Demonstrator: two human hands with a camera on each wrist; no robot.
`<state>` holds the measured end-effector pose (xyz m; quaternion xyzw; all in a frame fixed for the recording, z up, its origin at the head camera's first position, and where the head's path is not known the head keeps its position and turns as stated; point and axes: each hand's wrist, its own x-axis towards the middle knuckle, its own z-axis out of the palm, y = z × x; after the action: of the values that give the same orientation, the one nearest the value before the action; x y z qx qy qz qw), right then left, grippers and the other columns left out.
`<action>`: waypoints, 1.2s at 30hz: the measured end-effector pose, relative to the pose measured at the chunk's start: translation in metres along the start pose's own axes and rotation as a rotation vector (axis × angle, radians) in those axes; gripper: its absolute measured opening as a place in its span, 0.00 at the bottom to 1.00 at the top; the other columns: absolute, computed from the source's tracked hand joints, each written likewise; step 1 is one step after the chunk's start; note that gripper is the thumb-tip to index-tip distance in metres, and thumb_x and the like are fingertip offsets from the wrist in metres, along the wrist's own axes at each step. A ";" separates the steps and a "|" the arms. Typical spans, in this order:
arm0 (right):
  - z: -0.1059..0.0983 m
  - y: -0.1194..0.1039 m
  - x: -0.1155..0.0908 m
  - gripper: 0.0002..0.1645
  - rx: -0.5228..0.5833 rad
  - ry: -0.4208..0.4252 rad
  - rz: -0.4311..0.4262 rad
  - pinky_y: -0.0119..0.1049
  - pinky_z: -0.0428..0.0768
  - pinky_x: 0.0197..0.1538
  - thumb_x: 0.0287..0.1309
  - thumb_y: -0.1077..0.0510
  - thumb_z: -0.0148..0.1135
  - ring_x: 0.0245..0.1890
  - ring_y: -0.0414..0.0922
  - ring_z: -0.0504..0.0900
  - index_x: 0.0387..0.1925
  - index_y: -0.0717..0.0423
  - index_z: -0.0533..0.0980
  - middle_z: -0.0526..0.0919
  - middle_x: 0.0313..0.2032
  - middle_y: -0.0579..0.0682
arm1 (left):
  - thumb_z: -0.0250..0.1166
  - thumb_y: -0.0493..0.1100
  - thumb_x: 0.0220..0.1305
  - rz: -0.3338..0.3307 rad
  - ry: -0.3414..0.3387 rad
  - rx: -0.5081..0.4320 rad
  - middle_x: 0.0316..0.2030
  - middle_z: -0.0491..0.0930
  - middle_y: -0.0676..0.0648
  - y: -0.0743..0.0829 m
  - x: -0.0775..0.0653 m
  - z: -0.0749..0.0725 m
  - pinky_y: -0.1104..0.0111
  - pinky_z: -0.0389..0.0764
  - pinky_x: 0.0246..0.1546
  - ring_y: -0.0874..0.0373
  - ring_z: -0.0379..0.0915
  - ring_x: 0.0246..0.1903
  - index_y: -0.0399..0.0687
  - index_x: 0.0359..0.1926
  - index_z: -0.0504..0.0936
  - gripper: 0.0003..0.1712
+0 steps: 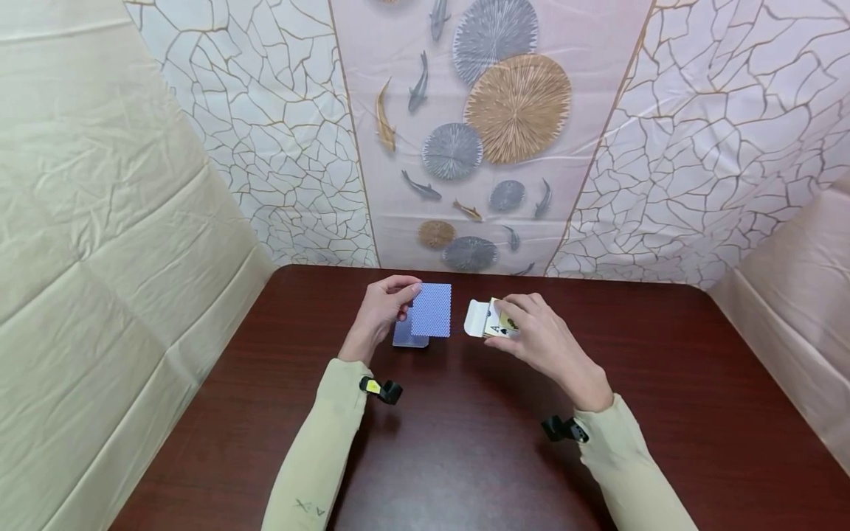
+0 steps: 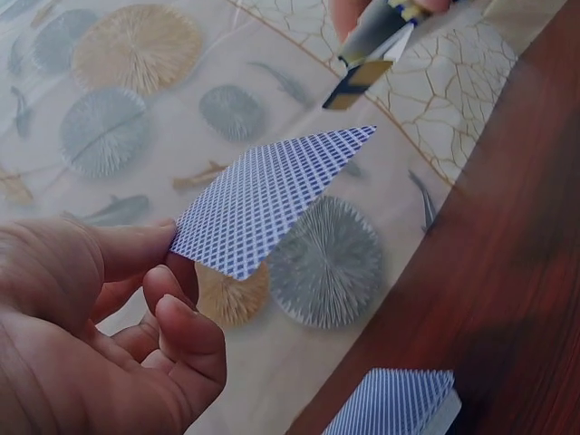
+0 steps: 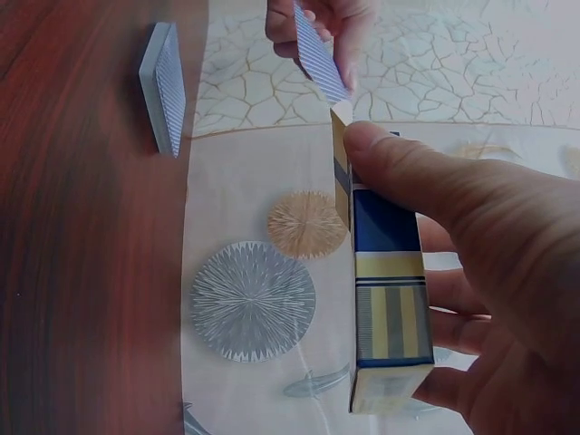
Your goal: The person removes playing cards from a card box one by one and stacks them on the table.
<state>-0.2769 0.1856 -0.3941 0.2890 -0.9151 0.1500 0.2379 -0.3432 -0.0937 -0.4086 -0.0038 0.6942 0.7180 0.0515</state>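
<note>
My left hand [image 1: 380, 308] pinches a playing card [image 1: 432, 310] at its edge between thumb and fingers, its blue patterned back showing. In the left wrist view the card [image 2: 267, 204] is tilted above the table. Below it, a stack of playing cards [image 1: 410, 341] lies with blue backs up, partly hidden by the card in the head view. My right hand [image 1: 547, 335] grips a card box [image 3: 391, 299] of gold, white and dark blue from its sides. The box's white end flap [image 1: 475, 318] stands open towards the left hand. An "A" with a black spade shows on the box's upper face.
The dark red-brown table [image 1: 451, 457] has rounded back corners. A patterned cloth [image 1: 305, 133] with fish and round leaf shapes hangs behind its back edge. Cream cloth [image 1: 99, 221] hangs at the left side, with more at the right.
</note>
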 end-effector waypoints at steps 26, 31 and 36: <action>0.001 0.000 -0.001 0.38 -0.005 -0.041 0.001 0.45 0.77 0.43 0.42 0.43 0.79 0.48 0.52 0.75 0.54 0.58 0.79 0.82 0.51 0.56 | 0.64 0.45 0.67 -0.142 -0.009 0.288 0.25 0.76 0.50 -0.024 0.035 -0.022 0.68 0.71 0.26 0.55 0.71 0.26 0.50 0.45 0.84 0.08; 0.002 0.000 -0.001 0.38 0.001 -0.040 -0.003 0.44 0.78 0.43 0.42 0.43 0.79 0.48 0.52 0.75 0.54 0.57 0.79 0.82 0.50 0.55 | 0.62 0.43 0.69 -0.169 -0.016 0.336 0.27 0.76 0.50 -0.024 0.042 -0.024 0.69 0.71 0.26 0.56 0.71 0.27 0.47 0.44 0.82 0.08; 0.002 0.001 -0.001 0.37 -0.002 -0.029 -0.013 0.45 0.78 0.42 0.42 0.44 0.79 0.48 0.52 0.75 0.53 0.57 0.80 0.82 0.50 0.54 | 0.61 0.43 0.69 -0.191 -0.017 0.365 0.28 0.75 0.49 -0.023 0.046 -0.026 0.69 0.72 0.27 0.56 0.71 0.29 0.45 0.44 0.81 0.08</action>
<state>-0.2774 0.1857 -0.3965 0.2967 -0.9167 0.1434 0.2260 -0.3892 -0.1153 -0.4364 -0.0543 0.8089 0.5719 0.1251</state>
